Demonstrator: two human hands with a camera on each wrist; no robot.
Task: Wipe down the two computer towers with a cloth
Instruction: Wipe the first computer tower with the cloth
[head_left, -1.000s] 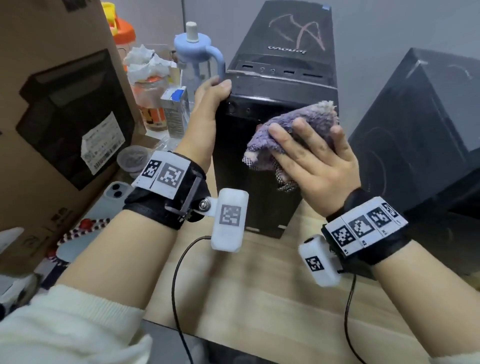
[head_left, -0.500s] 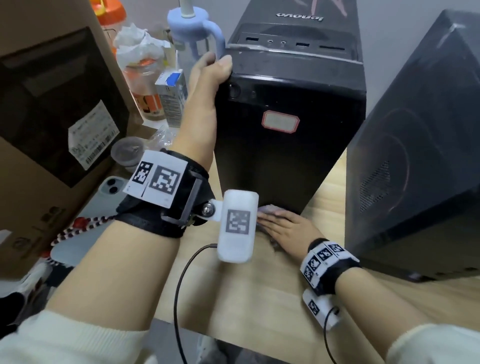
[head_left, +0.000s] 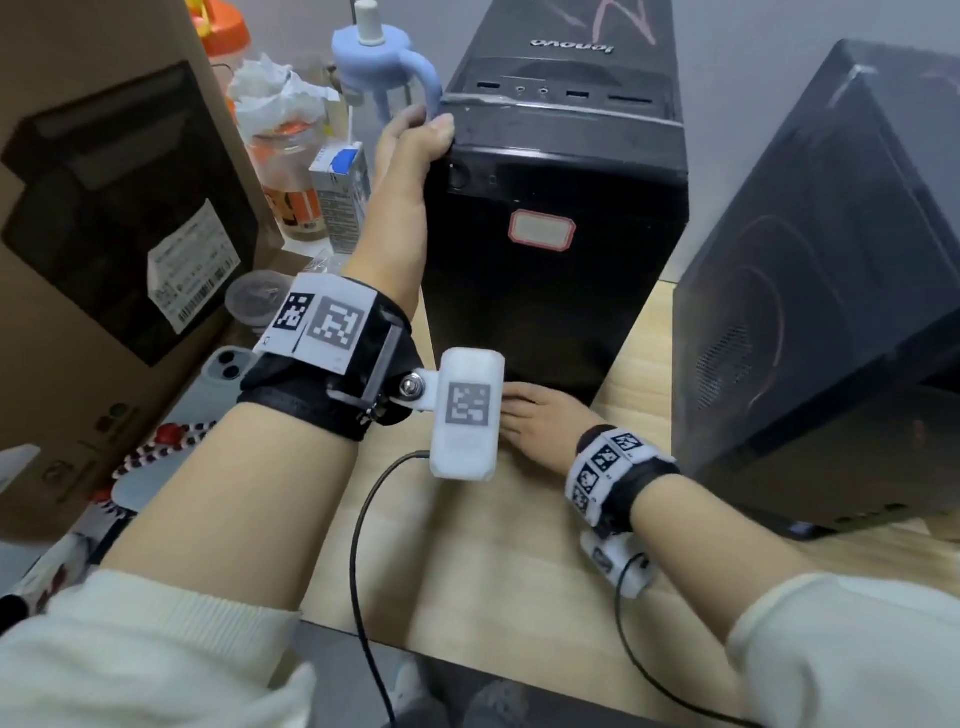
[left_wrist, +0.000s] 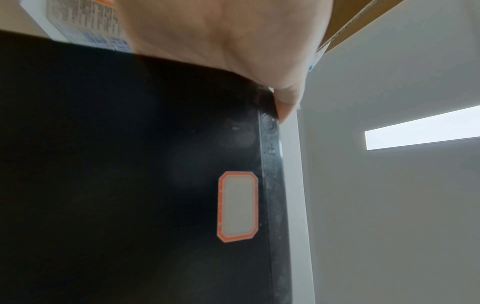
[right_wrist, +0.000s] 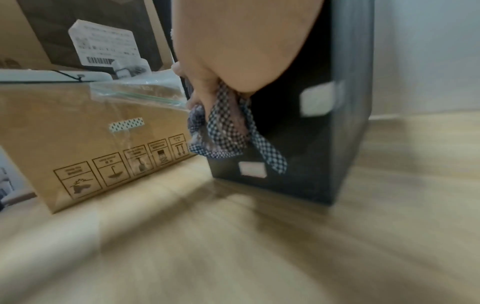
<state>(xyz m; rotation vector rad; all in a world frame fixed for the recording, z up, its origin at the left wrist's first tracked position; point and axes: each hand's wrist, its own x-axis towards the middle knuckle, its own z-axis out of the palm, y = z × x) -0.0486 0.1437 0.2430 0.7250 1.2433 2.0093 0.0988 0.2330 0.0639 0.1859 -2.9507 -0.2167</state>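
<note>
Two black computer towers stand on a wooden table. The left tower (head_left: 561, 260) carries a red-bordered sticker (head_left: 542, 231); the right tower (head_left: 831, 286) is angled beside it. My left hand (head_left: 415, 135) grips the left tower's upper left front corner, thumb on the front edge (left_wrist: 285, 107). My right hand (head_left: 540, 421) is low at the base of that tower's front, its fingers hidden behind the left wrist camera in the head view. In the right wrist view it holds a bunched purple and checked cloth (right_wrist: 223, 131) against the tower's lower front (right_wrist: 311, 154).
A large cardboard box (head_left: 104, 234) stands close on the left, with a phone (head_left: 218, 374) lying by it. A lilac bottle (head_left: 374, 67), a milk carton (head_left: 337, 197) and jars crowd behind my left hand. Bare wooden table (head_left: 493, 545) runs to the near edge.
My right hand has dragged the cloth down the left tower's front from its upper part to the base. My left hand has kept its hold on the corner.
</note>
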